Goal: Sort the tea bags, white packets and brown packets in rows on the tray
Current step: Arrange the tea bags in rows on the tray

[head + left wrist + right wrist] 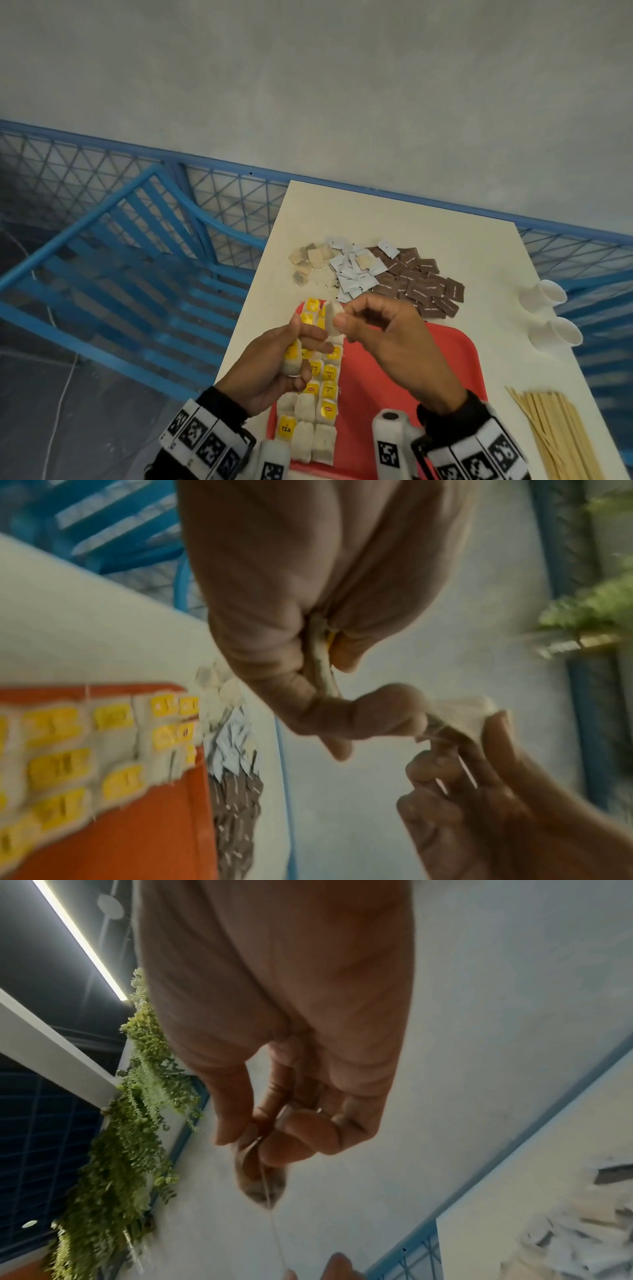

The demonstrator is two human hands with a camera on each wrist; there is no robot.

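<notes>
Hands (394, 346) above tray (394, 377), cups (548, 308) & sticks (555, 435) rt

From my feed: left hand (274, 363) and right hand (394, 346) both bare, no gloves or rings that I can make out. Black cuffs just behind each hand. Behind the cuffs, white segmented wristbands (202, 435) printed with black square fiducial markers. White blocky camera housings (390, 442) on the inner side of each wrist, each with its own marker.
</notes>
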